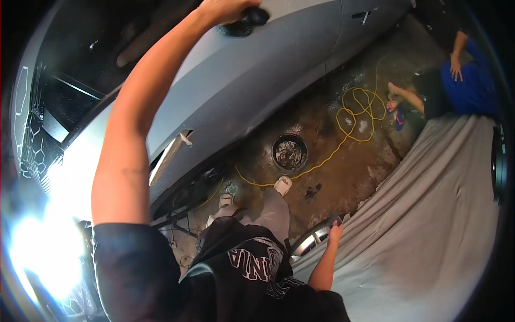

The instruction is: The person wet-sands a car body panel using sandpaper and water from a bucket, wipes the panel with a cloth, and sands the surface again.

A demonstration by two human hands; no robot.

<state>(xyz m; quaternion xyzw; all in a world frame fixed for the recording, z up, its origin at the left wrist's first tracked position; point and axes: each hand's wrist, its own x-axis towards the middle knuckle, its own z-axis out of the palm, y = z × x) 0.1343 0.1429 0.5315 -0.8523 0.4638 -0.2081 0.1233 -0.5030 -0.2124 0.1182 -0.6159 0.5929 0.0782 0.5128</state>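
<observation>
My left hand (228,9) is raised at the top of the view, against the grey car (257,80). Its fingers are closed round a black, rounded pad (244,22) that lies on the car's upper body panel; the hand's tip runs out near the frame edge. Low on the right, my right hand (336,231) is closed, with a small dark thing (333,220) at its fingertips that I cannot make out. That hand is beside a grey cloth cover (407,214) and a partly covered wheel (311,240).
A black bucket (289,152) with foamy contents stands on the wet floor (343,177) near my feet. A yellow hose or cord (348,121) lies in loops beyond it. At the right, a person in blue (466,86) sits or crouches. A bright lamp (48,247) glares at left.
</observation>
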